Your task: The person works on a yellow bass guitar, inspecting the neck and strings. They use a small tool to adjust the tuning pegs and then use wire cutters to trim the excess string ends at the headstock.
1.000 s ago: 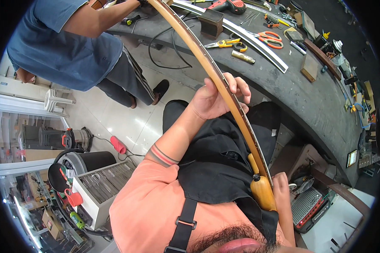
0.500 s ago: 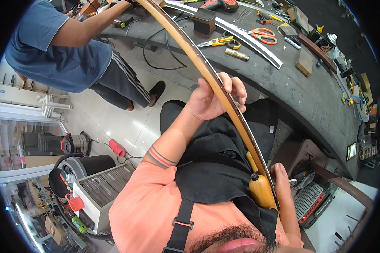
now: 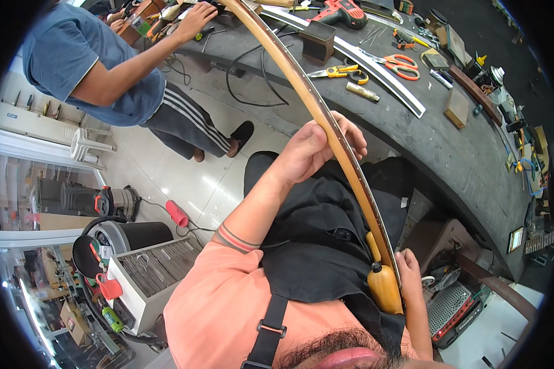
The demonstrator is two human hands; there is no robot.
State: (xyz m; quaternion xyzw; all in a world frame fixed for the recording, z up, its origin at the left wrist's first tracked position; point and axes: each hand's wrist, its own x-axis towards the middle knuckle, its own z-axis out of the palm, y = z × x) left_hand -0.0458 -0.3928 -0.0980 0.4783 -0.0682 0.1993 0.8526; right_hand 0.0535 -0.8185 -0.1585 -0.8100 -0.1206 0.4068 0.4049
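A guitar (image 3: 326,129), seen edge-on, runs from the top centre down to my lap, with a pale wooden neck, a dark fretboard edge and a yellow wooden body (image 3: 383,288) with a black strap button. My left hand (image 3: 314,147) is closed round the middle of the neck, thumb against its near side and fingers curled past the fretboard. My right hand (image 3: 411,277) is beside the fretboard's lower end, fingers bent against the far side; what they grip, if anything, is hidden.
A co-worker (image 3: 98,80) stands left at the dark workbench (image 3: 492,178), which holds a red tool (image 3: 341,13), orange scissors (image 3: 400,64) and metal strips. On the floor are a vacuum (image 3: 117,203), a bin (image 3: 148,234) and a slotted box (image 3: 154,277). A cable (image 3: 258,101) loops below the bench edge.
My left thumb has moved up and bent against the neck. The view has shifted slightly, so most things appear further right. The co-worker's arm now reaches along the bench with the hand showing.
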